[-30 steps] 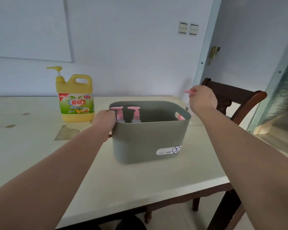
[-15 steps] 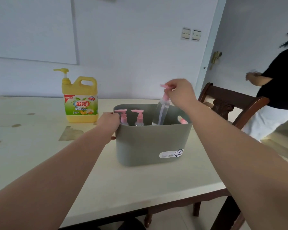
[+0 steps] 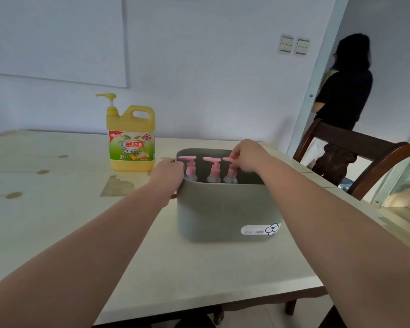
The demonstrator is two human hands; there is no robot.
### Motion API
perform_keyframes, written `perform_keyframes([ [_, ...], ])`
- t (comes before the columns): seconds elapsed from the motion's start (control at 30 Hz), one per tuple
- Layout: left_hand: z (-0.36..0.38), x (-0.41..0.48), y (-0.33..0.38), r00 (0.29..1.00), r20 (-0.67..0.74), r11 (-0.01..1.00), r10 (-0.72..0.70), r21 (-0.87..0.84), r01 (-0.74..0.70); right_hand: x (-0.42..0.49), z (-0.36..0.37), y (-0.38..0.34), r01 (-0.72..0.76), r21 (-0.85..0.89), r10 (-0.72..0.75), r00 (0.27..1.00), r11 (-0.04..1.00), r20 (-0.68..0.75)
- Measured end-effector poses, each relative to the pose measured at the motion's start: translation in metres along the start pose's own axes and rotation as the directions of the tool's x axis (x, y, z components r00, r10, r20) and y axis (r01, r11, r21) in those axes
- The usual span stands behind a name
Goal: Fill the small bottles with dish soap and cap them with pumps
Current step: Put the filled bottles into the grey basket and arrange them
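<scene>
In the head view, my left hand [image 3: 167, 172] grips the left rim of the grey rectangular plastic bin [image 3: 223, 209], fingers curled over its edge. My right hand [image 3: 246, 156] is above the bin's opening, fingertips pinching the pink pump head of the rightmost small clear bottle [image 3: 230, 172]. That bottle stands upright inside the bin, just beside two more clear pink-pumped bottles [image 3: 213, 172] (all three in a row toward the left side). The large yellow dish soap jug [image 3: 130, 138] stands on the pale table [image 3: 57, 221], behind and left of the bin, apart from it. A dark wooden chair [image 3: 355, 157] stands at the table's right end. A person in a black top [image 3: 343, 91] stands in the doorway beyond.
</scene>
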State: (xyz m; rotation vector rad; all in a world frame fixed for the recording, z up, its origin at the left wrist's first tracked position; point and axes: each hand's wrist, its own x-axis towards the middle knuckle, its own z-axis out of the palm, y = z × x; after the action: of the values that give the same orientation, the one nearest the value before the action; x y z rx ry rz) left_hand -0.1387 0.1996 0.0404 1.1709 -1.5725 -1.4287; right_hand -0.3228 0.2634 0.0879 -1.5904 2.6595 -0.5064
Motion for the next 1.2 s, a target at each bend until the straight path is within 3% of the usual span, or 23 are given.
perform_keyframes([
  [0.13,0.001,0.0,-0.001,1.0,-0.003,1.0,0.006,-0.014,-0.006,0.003,0.0,-0.002,0.019,-0.015,-0.019,1.0,1.0,0.019],
  [0.43,0.005,-0.001,-0.005,0.992,-0.099,0.997,0.072,0.006,-0.072,0.001,-0.013,0.015,0.013,0.157,-0.024,0.997,0.988,0.069],
  [0.63,0.005,0.003,-0.003,0.987,-0.157,0.997,0.044,-0.055,-0.053,0.002,-0.031,0.065,-0.077,0.296,0.119,0.985,0.952,-0.126],
  [0.77,0.007,0.009,-0.001,0.986,-0.162,0.998,0.036,-0.037,-0.042,0.004,-0.03,0.101,-0.182,0.35,0.293,0.908,0.919,-0.299],
  [0.83,0.007,0.012,0.0,0.986,-0.167,0.999,0.029,-0.031,-0.035,0.005,-0.024,0.116,-0.245,0.362,0.361,0.883,0.9,-0.301],
  [0.93,0.009,0.017,0.001,0.984,-0.178,0.999,0.026,-0.018,-0.03,0.005,-0.01,0.129,-0.323,0.296,0.391,0.896,0.899,-0.208],
  [1.03,0.01,0.02,0.001,0.983,-0.182,1.0,0.026,-0.012,-0.029,0.011,0.005,0.132,-0.296,0.312,0.337,0.937,0.903,-0.087],
  [1.13,0.01,0.022,0.0,0.982,-0.185,0.999,0.033,0.005,-0.032,0.032,0.024,0.149,-0.244,0.178,0.264,0.959,0.953,-0.1],
  [1.2,0.011,0.024,0.0,0.982,-0.184,0.999,0.036,0.015,-0.034,0.031,0.024,0.141,-0.3,0.104,0.311,0.944,0.948,-0.113],
])
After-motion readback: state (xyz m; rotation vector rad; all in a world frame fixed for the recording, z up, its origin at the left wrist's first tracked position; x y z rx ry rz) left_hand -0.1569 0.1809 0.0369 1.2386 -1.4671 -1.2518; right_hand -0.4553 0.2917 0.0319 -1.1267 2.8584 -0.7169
